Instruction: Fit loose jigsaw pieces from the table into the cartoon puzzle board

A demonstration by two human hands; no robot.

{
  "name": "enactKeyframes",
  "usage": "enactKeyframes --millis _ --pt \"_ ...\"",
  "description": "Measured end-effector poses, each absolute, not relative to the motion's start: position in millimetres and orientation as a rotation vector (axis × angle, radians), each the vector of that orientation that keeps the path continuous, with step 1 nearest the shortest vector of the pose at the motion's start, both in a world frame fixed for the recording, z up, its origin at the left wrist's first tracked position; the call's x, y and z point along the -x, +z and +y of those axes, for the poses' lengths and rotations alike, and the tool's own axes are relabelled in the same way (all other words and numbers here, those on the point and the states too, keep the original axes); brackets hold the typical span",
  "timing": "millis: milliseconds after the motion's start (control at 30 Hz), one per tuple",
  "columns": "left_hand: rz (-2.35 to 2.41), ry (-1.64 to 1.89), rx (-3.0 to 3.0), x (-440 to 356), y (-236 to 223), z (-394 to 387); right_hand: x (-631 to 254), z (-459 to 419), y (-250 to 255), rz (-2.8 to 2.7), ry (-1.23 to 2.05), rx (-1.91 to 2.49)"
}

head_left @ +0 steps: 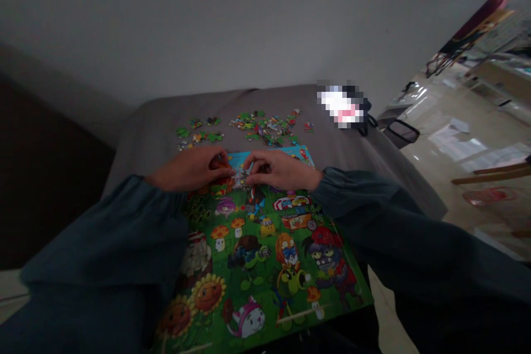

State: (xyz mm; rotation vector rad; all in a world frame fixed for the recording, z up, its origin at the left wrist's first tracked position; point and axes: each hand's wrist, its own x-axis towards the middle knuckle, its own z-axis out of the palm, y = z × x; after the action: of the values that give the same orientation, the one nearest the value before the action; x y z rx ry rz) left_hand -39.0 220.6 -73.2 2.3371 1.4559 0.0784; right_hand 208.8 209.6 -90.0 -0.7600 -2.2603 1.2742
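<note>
My left hand (194,167) and my right hand (280,168) meet over the upper part of a cartoon jigsaw puzzle (249,221). Thumb and fingers of each hand are pinched together at a small greyish puzzle piece (240,178) between them. The fingers partly cover this piece, and I cannot tell whether it lies flat or is tilted. Green ground with sunflowers, mushrooms and zombie figures fills the puzzle, and a light blue strip (290,150) runs along its far edge. My forearms hide parts of both its sides.
Loose puzzle pieces (274,128) lie in a heap beyond the puzzle, with several more pieces (213,136) to the left. They rest on a grey cloth surface (157,121) against a wall (207,27). A blurred-out white and dark item (342,108) sits at the far right corner.
</note>
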Motion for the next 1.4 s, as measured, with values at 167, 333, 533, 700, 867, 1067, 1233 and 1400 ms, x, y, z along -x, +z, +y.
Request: enactKeyframes --millis 167,333,533,700,867,1067,1233,1400 --pt "1.435 0.051 -2.329 38.6 -73.2 220.1 -205.9 211.3 -89.0 -2.455 0.859 0.736" --pt "1.42 0.062 -2.315 38.2 -71.1 219.0 -209.1 212.1 -92.8 -2.552 0.619 0.827" --pt "1.423 0.073 -2.339 39.5 -70.1 217.6 -213.5 203.3 -88.1 -2.699 0.435 0.486" --pt "1.413 0.091 -2.314 38.4 -68.2 213.9 -222.3 197.0 -86.9 -2.835 0.267 0.328" --pt "1.422 0.115 -2.318 38.9 -69.3 212.4 -228.9 192.8 -83.9 -2.868 0.197 0.387" --pt "1.416 0.114 -2.315 38.7 -68.9 211.8 -229.1 184.7 -80.0 -2.888 0.254 0.46" --pt "1.411 0.129 -2.325 38.2 -69.5 211.9 -228.0 180.8 -81.7 -2.858 0.355 0.515" --pt "1.413 0.14 -2.334 38.7 -71.0 212.3 -226.7 182.4 -86.8 -2.825 0.351 0.557"
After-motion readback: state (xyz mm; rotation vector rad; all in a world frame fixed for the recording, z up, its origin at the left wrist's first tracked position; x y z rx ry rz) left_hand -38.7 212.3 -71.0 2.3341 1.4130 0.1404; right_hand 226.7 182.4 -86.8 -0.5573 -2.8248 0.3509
